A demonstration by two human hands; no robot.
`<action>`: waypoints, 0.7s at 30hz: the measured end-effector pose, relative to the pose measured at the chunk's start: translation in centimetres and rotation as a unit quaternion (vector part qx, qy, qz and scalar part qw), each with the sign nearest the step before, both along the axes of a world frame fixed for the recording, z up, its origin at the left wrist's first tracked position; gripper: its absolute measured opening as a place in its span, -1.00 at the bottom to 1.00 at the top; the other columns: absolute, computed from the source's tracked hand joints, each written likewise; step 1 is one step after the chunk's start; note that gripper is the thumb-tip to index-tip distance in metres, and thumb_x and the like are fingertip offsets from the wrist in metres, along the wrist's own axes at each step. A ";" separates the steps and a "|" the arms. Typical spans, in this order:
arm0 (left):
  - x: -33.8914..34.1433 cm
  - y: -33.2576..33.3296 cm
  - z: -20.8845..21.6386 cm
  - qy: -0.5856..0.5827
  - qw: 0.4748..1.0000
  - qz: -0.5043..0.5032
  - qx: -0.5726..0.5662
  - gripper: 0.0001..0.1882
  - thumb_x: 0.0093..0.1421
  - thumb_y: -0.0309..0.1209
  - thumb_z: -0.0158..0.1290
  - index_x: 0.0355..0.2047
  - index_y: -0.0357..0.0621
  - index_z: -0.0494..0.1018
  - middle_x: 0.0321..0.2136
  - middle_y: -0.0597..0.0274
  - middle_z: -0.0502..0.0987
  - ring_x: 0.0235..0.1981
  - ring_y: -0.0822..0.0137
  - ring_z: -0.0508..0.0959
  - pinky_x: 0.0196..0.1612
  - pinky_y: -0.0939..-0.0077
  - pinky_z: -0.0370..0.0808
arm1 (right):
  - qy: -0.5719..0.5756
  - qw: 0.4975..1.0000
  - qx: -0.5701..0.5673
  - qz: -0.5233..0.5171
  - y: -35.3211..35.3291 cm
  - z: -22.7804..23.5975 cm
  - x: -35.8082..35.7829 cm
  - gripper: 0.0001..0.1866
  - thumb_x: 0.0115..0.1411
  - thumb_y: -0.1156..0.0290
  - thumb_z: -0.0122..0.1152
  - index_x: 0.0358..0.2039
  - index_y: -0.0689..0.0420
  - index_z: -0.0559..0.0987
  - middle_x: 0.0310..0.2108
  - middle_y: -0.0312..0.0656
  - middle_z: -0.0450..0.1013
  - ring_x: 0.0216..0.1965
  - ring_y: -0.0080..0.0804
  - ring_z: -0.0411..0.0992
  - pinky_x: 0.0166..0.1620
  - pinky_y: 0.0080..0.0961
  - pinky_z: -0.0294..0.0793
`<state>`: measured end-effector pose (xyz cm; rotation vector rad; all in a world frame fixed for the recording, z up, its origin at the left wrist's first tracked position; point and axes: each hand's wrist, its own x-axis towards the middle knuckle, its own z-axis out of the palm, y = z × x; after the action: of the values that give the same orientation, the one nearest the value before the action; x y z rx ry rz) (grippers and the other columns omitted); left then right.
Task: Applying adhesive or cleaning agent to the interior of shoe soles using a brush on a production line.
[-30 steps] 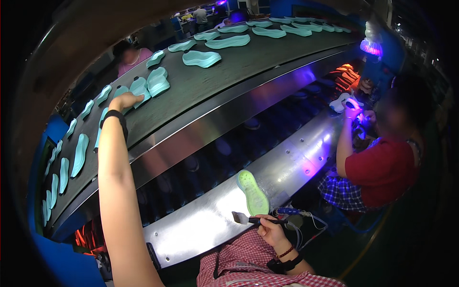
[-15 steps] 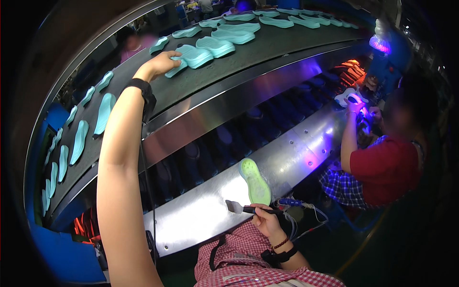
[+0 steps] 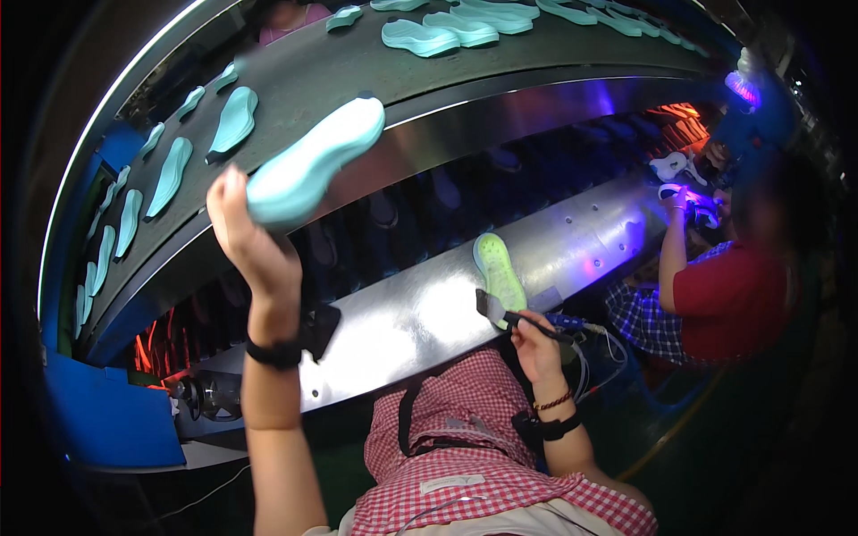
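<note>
From where I stand, the left hand has just lifted a turquoise sole off the belt, its grip closed on one end, while the right hand pinches a brush by the green sole on the bench, leaving neither free.

Open room above metal ledge left of yellow-green sole, brush obstructing its near end, conveyor beyond

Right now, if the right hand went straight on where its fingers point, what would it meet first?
Probably the yellow-green sole on the metal ledge, just ahead of the right hand holding the brush; depth is hard to judge.
</note>
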<state>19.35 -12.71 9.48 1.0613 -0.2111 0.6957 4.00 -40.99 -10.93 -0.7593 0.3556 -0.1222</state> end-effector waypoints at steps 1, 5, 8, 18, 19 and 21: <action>-2.0 0.2 -0.8 0.050 0.994 -0.032 -0.095 -0.63 0.11 -0.41 -0.07 -0.08 -0.33 0.27 -0.22 0.12 0.41 -0.21 0.36 0.43 -0.11 0.53 0.36 | -0.012 1.000 -0.008 0.002 0.4 0.8 0.3 -0.80 0.05 0.60 0.07 -0.26 0.21 0.46 -0.31 -0.16 0.45 -0.37 -0.49 0.40 -0.32 -0.64 0.40; -5.4 5.3 -5.4 0.249 0.860 -0.438 -0.079 -0.49 -0.04 -0.52 -0.01 -0.05 -0.50 0.19 -0.18 -0.11 0.41 -0.19 0.17 0.49 -0.10 0.32 0.44 | -0.061 0.998 -0.034 0.001 1.5 2.6 1.1 -0.81 0.05 0.57 0.07 -0.26 0.23 0.46 -0.34 -0.18 0.44 -0.37 -0.51 0.37 -0.30 -0.64 0.35; -10.7 6.4 -7.7 0.205 0.848 -0.484 -0.064 -0.39 0.00 -0.23 0.00 -0.04 -0.47 0.20 -0.21 -0.19 0.42 -0.26 0.07 0.52 -0.17 0.29 0.51 | -0.066 0.997 -0.037 -0.007 1.7 2.9 1.2 -0.81 0.05 0.56 0.07 -0.27 0.24 0.47 -0.35 -0.17 0.45 -0.37 -0.50 0.39 -0.29 -0.64 0.36; -16.4 3.2 -18.9 0.297 0.755 -0.512 -0.282 -0.08 0.03 0.34 -0.38 0.15 -0.18 0.06 0.05 -0.12 0.23 0.08 -0.12 0.22 0.11 -0.06 0.14 | -0.086 0.976 -0.090 0.179 8.4 5.5 1.6 -0.77 -0.02 0.60 0.16 -0.29 0.31 0.50 -0.38 -0.16 0.46 -0.35 -0.55 0.38 -0.21 -0.65 0.35; -16.4 2.6 -18.8 0.275 0.731 -0.532 -0.327 -0.04 0.01 0.39 -0.47 0.17 -0.14 0.05 0.06 -0.12 0.22 0.09 -0.12 0.20 0.12 -0.07 0.12 | -0.093 0.963 -0.128 0.219 9.5 5.5 1.4 -0.77 -0.03 0.61 0.17 -0.29 0.31 0.51 -0.37 -0.16 0.47 -0.33 -0.55 0.39 -0.19 -0.65 0.35; -16.9 1.4 -18.0 0.247 0.726 -0.527 -0.366 -0.08 0.03 0.38 -0.55 0.13 -0.09 0.12 -0.02 -0.09 0.31 -0.01 -0.11 0.32 0.03 -0.04 0.25 | -0.101 0.950 -0.150 0.254 11.3 5.2 2.1 -0.78 -0.04 0.61 0.19 -0.31 0.31 0.52 -0.36 -0.15 0.47 -0.30 -0.55 0.41 -0.16 -0.66 0.37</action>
<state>2.49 -11.27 -8.56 0.1919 -0.0311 -0.5525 6.05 -29.73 -5.75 -1.1085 -0.0657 0.2368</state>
